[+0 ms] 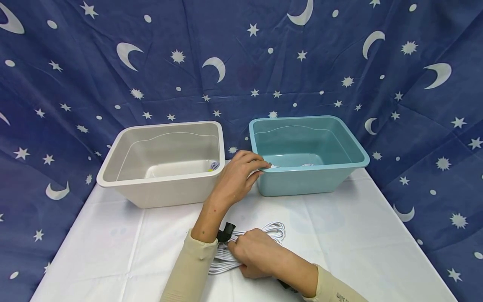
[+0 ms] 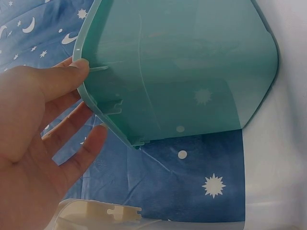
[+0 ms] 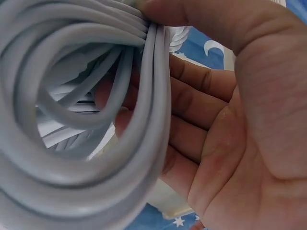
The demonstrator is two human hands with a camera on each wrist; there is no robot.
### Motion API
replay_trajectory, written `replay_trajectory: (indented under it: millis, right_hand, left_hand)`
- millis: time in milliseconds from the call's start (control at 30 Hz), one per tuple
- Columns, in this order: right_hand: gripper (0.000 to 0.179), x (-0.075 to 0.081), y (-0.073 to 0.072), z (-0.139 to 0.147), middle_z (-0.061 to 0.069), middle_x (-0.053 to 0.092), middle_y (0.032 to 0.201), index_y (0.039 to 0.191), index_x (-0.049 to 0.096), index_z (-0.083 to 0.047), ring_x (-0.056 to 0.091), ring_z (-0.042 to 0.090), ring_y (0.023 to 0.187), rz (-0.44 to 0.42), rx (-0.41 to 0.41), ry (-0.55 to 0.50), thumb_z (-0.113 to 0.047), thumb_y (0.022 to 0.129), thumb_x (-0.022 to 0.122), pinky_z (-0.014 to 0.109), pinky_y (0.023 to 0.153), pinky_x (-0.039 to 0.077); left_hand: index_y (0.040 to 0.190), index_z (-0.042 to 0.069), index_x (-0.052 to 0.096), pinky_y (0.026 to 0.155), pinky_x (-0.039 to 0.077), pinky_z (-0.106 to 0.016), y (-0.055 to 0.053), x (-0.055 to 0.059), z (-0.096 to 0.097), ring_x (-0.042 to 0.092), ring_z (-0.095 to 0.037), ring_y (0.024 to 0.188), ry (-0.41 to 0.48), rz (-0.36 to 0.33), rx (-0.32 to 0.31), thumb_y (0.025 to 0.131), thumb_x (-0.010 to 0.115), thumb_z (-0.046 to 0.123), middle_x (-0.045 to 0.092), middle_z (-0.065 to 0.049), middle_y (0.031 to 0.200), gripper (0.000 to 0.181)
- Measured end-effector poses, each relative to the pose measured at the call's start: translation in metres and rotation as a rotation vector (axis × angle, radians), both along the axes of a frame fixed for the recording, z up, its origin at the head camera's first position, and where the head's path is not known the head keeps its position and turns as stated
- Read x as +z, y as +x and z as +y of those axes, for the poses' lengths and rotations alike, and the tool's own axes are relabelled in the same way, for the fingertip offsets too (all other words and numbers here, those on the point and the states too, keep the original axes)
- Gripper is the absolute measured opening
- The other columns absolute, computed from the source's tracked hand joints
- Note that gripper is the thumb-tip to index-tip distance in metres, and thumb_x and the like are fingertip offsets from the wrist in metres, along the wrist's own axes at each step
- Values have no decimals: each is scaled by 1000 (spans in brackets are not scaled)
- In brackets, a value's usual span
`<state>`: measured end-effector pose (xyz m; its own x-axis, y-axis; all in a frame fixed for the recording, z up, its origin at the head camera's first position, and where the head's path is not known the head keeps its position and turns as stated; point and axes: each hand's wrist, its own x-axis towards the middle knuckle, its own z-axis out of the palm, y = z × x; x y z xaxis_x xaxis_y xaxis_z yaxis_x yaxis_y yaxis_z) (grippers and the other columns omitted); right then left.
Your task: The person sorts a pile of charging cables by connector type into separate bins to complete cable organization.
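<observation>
At the near left corner of the teal bin (image 1: pixel 317 178), my left hand (image 1: pixel 239 174) holds the rim. The left wrist view shows the thumb (image 2: pixel 72 74) on the bin's outer side and fingers going behind its edge. Close to the front of the table, my right hand (image 1: pixel 260 253) grips a coiled white cable (image 1: pixel 224 262). Its loops bunch together between thumb and fingers in the right wrist view, where the cable (image 3: pixel 144 158) fills the left side. Part of the coil is hidden under the hand in the head view. Some white bits show inside the teal bin.
A light beige bin (image 1: pixel 162 191) stands left of the teal one, with a small bundled cord (image 1: pixel 214 165) and a yellow bit in its right corner. White cloth (image 1: pixel 94 251) covers the table. Behind hangs a blue curtain (image 1: pixel 241 50) with moons and stars.
</observation>
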<state>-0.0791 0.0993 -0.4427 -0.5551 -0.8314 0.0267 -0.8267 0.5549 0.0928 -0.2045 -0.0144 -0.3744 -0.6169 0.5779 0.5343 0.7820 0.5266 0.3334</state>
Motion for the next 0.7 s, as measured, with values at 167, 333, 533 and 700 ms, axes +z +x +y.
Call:
replay_trajectory:
  millis: [167,333,533,700]
  right_hand:
    - [25,3,0,1,-12,47,57,75,55,-24,47,8,48,-36,-16,-1,-28,69,80,29,45,43]
    - [24,8,-1,4,-13,45,56,73,54,-25,43,6,47,-73,-30,-20,-23,70,78,28,46,42]
    - [24,12,-2,9,-13,44,56,73,53,-24,44,7,46,-32,-28,-25,-23,68,77,29,45,41]
    - [25,17,-3,13,-13,42,56,72,51,-23,44,7,47,-28,-43,-45,-21,67,75,28,45,40]
  left_hand:
    - [123,27,71,106,40,-29,-1,-1,0,50,-13,123,5,2,-5,96,68,14,64,8,125,30]
    - [123,27,71,106,40,-28,-1,-1,-1,50,-12,122,8,6,-4,95,69,13,64,9,125,31]
    - [123,27,71,106,40,-28,-1,0,0,50,-12,122,10,8,-8,95,69,13,64,10,125,31]
    - [123,27,71,106,40,-28,-1,0,0,49,-12,123,5,1,-6,96,68,13,64,9,126,31]
